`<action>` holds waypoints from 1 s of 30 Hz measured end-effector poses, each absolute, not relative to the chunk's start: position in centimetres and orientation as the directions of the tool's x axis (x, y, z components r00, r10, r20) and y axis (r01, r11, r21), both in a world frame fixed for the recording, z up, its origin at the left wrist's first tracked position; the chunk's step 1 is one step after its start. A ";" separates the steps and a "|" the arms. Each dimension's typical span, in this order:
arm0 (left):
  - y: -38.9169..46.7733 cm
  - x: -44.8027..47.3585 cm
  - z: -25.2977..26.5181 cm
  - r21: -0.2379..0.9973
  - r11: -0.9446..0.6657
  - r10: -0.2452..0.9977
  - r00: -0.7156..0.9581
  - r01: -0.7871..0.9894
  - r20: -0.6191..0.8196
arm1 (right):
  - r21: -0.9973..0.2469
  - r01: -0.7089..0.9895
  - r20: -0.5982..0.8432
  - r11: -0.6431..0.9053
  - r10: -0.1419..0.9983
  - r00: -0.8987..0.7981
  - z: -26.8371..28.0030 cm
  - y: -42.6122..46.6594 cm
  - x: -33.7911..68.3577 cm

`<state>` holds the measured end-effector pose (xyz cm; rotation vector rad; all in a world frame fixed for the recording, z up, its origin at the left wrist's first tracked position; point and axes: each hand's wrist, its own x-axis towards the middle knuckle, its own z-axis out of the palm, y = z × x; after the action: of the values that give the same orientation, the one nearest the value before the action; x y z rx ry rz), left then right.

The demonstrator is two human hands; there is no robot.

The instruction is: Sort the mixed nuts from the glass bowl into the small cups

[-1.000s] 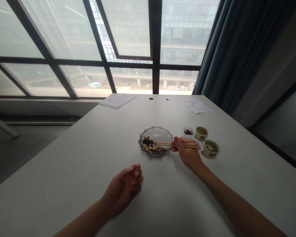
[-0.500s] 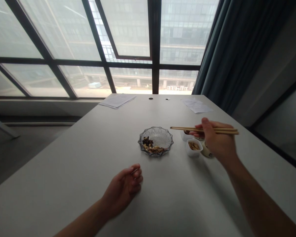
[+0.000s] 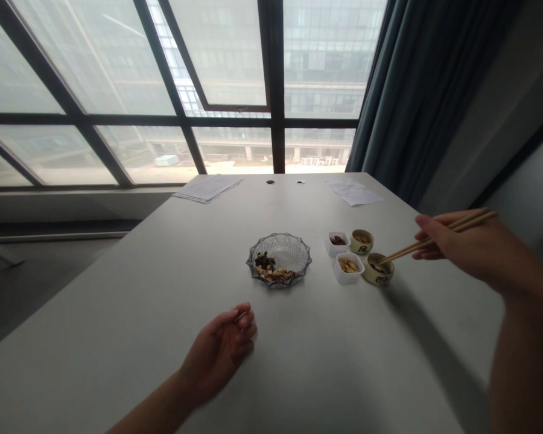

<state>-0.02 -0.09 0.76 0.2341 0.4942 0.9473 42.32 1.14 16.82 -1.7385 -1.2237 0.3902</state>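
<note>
My right hand [image 3: 461, 247] grips a pair of wooden chopsticks [image 3: 434, 240], whose tips reach down into the nearer beige cup [image 3: 379, 277]. Dark bits lie inside that cup. Loosely curled, with nothing visible in it, my left hand [image 3: 221, 346] rests on the table in front of the glass bowl [image 3: 306, 268]. Dark dried pieces [image 3: 265, 261] and tan dried pieces [image 3: 278, 275] lie in the left and front of this bowl. Between bowl and cup stands a white plastic container [image 3: 349, 277] of tan pieces.
Behind it are another white container [image 3: 331, 248] with dark brown pieces and a second beige cup [image 3: 361, 248]. Paper sheets lie on the white table [image 3: 163, 289] at the far left [image 3: 208, 188] and far right [image 3: 355, 191]. Windows and a dark curtain [image 3: 384, 108] stand beyond.
My right hand has moved right, away from above the containers, and the chopstick tips have gone from near the bowl into the nearer beige cup. My left hand keeps its pose. The view has shifted slightly.
</note>
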 end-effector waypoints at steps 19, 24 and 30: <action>-0.1 -0.1 0.6 0.407 0.572 0.820 0.490 -0.712 -0.295 | -0.685 0.728 0.125 -0.044 0.976 0.176 16.9 0.7 43.0; -0.1 0.0 0.8 0.408 0.568 0.822 0.478 -0.714 -0.309 | -0.665 0.746 0.139 0.033 0.987 0.080 16.8 0.8 41.9; 0.0 0.0 0.8 0.399 0.569 0.822 0.480 -0.719 -0.308 | -0.648 0.761 0.123 -0.022 0.983 0.133 17.5 0.1 42.0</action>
<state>0.04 -0.03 0.78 0.2278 0.4997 0.9499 42.03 0.14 17.49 -1.8326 -1.6767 0.4918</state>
